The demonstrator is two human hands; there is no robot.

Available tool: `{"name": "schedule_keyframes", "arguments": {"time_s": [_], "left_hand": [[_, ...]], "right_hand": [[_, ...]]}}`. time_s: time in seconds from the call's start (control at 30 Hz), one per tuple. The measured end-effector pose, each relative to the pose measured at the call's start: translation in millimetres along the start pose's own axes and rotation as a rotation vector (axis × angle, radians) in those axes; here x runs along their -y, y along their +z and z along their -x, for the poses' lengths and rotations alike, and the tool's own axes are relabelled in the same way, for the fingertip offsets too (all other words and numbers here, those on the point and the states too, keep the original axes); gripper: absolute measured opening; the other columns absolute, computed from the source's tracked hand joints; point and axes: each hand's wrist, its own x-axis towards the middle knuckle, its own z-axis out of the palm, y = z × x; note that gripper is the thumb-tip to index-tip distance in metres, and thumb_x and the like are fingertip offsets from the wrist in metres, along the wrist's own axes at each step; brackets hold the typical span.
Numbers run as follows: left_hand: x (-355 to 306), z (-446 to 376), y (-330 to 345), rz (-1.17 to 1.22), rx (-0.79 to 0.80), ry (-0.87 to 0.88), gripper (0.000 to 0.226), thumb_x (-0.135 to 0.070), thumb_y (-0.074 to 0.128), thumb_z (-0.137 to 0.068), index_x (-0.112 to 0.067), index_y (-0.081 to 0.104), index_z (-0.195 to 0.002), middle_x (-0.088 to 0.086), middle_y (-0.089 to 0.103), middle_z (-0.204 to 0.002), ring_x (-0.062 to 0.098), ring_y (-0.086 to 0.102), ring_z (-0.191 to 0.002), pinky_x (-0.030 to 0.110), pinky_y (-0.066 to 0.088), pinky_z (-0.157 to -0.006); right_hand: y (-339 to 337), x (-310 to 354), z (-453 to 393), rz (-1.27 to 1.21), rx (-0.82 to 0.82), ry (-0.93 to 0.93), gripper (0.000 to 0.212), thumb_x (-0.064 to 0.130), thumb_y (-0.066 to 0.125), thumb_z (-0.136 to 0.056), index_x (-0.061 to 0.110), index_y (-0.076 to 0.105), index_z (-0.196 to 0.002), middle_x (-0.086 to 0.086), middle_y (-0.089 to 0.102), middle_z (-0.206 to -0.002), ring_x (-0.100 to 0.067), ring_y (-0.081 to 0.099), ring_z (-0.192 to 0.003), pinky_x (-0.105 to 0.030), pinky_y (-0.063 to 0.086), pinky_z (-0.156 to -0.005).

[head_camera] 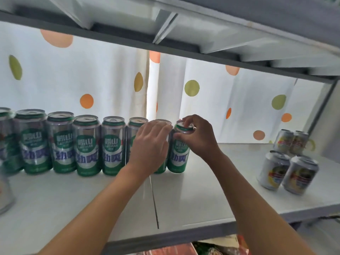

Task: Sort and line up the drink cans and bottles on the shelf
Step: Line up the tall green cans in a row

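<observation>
we have both hands on the green cans at the right end of the row on the shelf (202,190). our right hand (197,137) pinches the end can (178,155) by its top rim, fingers curled over the lid and thumb on the shoulder. our left hand (150,144) curls round the next can (161,169), mostly hiding it. these cans look stiff and smooth, likely slippery; whether full or empty we cannot tell, so we judge the rim or mid-body the safest hold. the end can stands upright, long axis vertical, label facing us, touching its neighbour. four short cans (288,170) stand well apart, right.
</observation>
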Motion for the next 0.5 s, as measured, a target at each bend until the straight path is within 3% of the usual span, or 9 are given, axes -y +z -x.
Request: {"name": "schedule_keyframes", "arguments": {"time_s": [0.17,0.33,0.5], "left_hand": [[7.8,8.3,12.0,-0.03,0.001,0.044,0.033,-0.01,0.042,-0.09,-0.003,0.064,-0.114,0.012,0.059,-0.126,0.032,0.049,-0.123,0.045,0.039,-0.106],[14.3,20.0,12.9,-0.068,0.08,0.109,0.04,-0.01,0.039,-0.087,-0.003,0.06,-0.12,0.016,0.05,-0.141,0.035,0.038,-0.138,0.05,0.037,-0.11],[1.5,24.6,7.3,0.046,0.018,0.059,0.049,-0.007,0.034,-0.086,-0.001,0.056,-0.13,0.015,0.05,-0.143,0.034,0.035,-0.141,0.055,0.036,-0.108]], "right_hand": [[1.1,-7.0,-3.4,-0.029,0.017,0.014,0.036,0.016,0.088,-0.063,0.024,0.058,-0.081,0.006,0.069,-0.106,-0.007,0.068,-0.094,-0.036,0.06,-0.081],[9.0,-7.6,6.7,0.012,0.024,-0.017,0.038,0.016,0.083,-0.072,0.03,0.051,-0.086,0.02,0.069,-0.098,0.004,0.067,-0.088,-0.017,0.055,-0.075],[3.0,12.4,17.4,0.215,0.003,-0.042,0.036,0.026,0.082,-0.075,0.024,0.052,-0.096,0.01,0.065,-0.109,-0.009,0.062,-0.099,-0.018,0.048,-0.08]]}}
